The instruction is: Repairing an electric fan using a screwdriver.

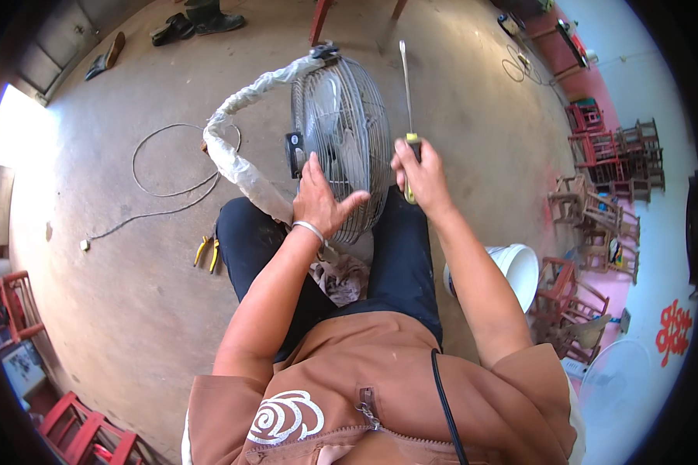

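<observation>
A round metal fan (350, 116) with a wire cage stands on edge in front of me, between my knees. A curved frame (239, 164) wrapped in pale sheeting arcs round its left side, and a dark motor housing (295, 153) shows at the back of the cage. My left hand (323, 204) lies against the lower left of the cage, fingers stretched and thumb spread, holding nothing. Right of the fan, my right hand (422, 174) is wrapped round the yellow and black handle of a screwdriver (407, 89). Its long shaft points away from me, apart from the cage.
Yellow-handled pliers (207, 252) lie on the floor by my left knee. A grey cord (167, 194) with a pale plug loops farther left. Near my right leg is a white bucket (512, 271). Wooden chairs (597, 155) line the right wall; boots (209, 17) lie at the far left.
</observation>
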A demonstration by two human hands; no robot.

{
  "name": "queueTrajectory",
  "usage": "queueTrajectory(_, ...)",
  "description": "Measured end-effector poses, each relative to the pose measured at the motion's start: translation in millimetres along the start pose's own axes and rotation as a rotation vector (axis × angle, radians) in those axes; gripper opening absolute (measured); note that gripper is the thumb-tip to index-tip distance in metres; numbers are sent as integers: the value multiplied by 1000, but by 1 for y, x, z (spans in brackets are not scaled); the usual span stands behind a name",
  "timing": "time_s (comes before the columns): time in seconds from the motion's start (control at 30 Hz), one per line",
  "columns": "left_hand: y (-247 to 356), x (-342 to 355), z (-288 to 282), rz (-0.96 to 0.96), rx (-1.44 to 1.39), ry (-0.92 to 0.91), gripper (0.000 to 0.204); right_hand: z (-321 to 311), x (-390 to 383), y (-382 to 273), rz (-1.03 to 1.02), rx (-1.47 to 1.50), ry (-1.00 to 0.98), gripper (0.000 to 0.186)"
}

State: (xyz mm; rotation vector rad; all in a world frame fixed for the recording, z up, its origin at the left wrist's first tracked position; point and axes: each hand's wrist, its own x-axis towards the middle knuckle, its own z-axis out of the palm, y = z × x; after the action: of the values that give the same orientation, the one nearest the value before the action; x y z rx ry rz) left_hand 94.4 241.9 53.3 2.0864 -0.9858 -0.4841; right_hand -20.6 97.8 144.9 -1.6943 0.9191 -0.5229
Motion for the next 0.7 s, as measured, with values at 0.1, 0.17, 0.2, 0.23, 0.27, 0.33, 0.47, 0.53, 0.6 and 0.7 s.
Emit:
queueTrajectory(0.1,-10,7,8,28,-70,115,115,-10,-67,30,156,45,-32,29)
queueTrajectory(0.17,-12,18,13,35,-96,196,109,-16,-115,51,285,42,-82,30)
queueTrajectory(0.2,-15,24,11,32,-107,237,108,-17,-134,57,298,-8,-111,31)
queueTrajectory(0.23,-18,30,10,29,-117,279,107,-16,-149,62,311,-58,-144,32)
queueTrajectory(0.27,-14,37,9,5,-147,310,106,-18,-161,68,346,-80,-152,36)
queueTrajectory(0.33,-15,51,3,-97,-116,316,109,-18,-172,83,373,-65,-151,38)
queueTrajectory(0.47,-26,73,-16,-261,-91,363,108,-11,-161,98,368,-16,-143,41)
queueTrajectory(0.53,-28,86,-26,-333,-117,375,100,-11,-148,104,333,10,-105,40)
queueTrajectory(0.6,-32,100,-31,-372,-140,392,100,-11,-127,106,309,-12,-98,41)
queueTrajectory(0.7,-42,116,-26,-499,-217,288,104,-19,-100,100,230,-144,-141,42)
